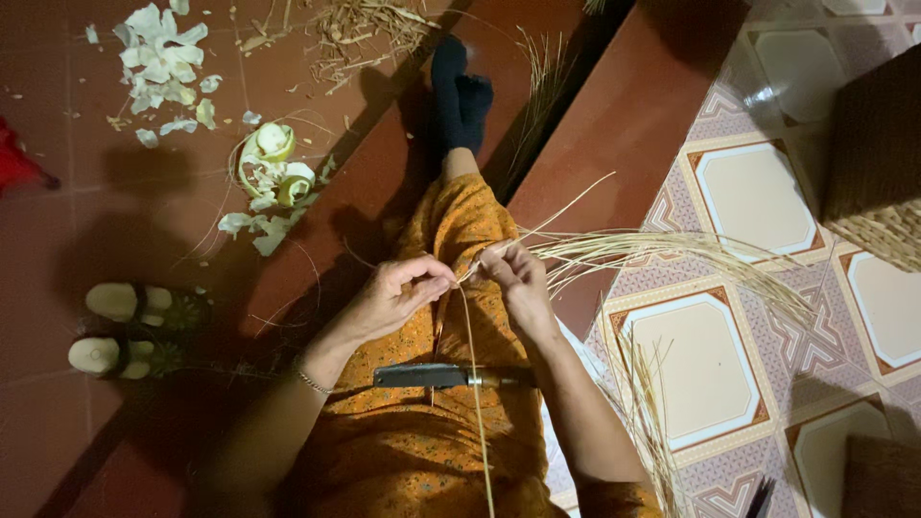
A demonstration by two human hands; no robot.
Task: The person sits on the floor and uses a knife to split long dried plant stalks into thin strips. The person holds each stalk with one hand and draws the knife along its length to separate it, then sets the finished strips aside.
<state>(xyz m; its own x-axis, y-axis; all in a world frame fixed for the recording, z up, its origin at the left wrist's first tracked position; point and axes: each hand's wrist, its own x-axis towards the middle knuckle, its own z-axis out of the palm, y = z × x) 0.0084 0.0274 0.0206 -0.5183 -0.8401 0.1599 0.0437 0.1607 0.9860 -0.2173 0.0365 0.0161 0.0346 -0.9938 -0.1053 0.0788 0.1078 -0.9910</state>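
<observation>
My left hand (pixel 398 293) pinches a thin pale straw strand (pixel 472 374) that runs down over my lap. My right hand (pixel 518 273) grips the same strand close beside it, fingertips nearly touching the left hand's. A fan of dry straw fibres (pixel 662 251) spreads to the right from my right hand. A knife with a dark blade and a wooden handle (pixel 436 376) lies across my lap on the orange patterned cloth (pixel 422 441), below both hands. My legs stretch forward, ending in dark socks (pixel 460 91).
Pale peeled husk pieces (pixel 163 58) and curled strips (pixel 273 182) litter the red floor at the left. A pair of sandals (pixel 134 326) lies at the left. A woven basket (pixel 878 163) stands at the right on patterned tiles (pixel 748 317). More straw (pixel 648 403) lies beside my right arm.
</observation>
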